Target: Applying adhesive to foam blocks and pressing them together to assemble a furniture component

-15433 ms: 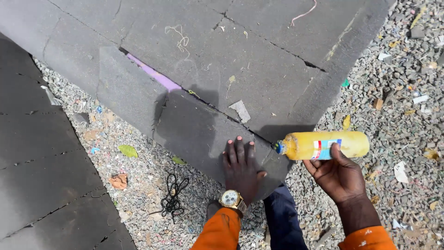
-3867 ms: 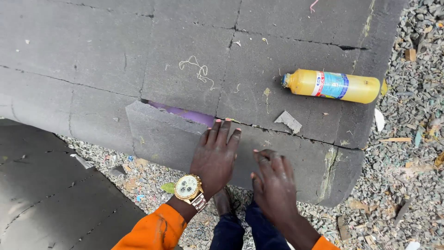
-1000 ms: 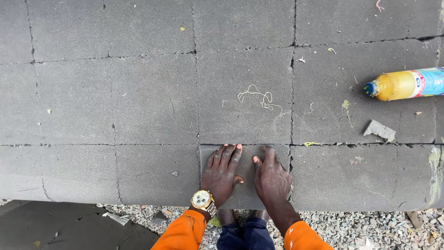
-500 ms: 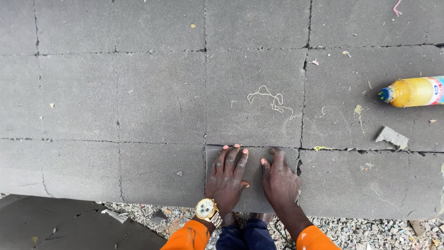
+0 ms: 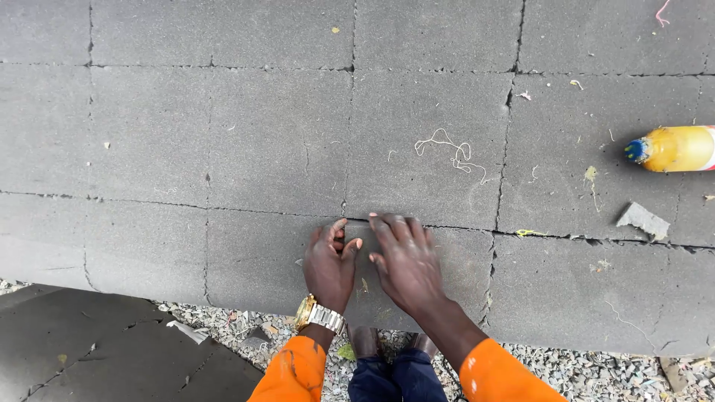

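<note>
- Grey foam slab (image 5: 283, 141), built of rectangular pieces, crossed by dark seams; filled most of the head view.
- Small foam piece (image 5: 387, 272) seated in the near edge of the slab, between the larger pieces on either side, flush with them.
- Left hand (image 5: 331, 264) laid flat on the small foam piece, palm down, fingers spread and unclenched; grasped nothing. Gold wristwatch (image 5: 319, 316) worn on that wrist, orange sleeve (image 5: 292, 372) behind it.
- Right hand (image 5: 408, 262) laid flat just beside the left, palm down, fingers extended to the seam; grasped nothing.
- Yellow bottle (image 5: 674, 148) with blue cap lay on its side on the slab, well apart to the right.
- Grey foam scrap (image 5: 643, 220) lay near the bottle.
- Pale thread tangle (image 5: 450, 152) lay on the slab beyond the hands.
- Gravel (image 5: 596, 368) visible below the slab's near edge.
</note>
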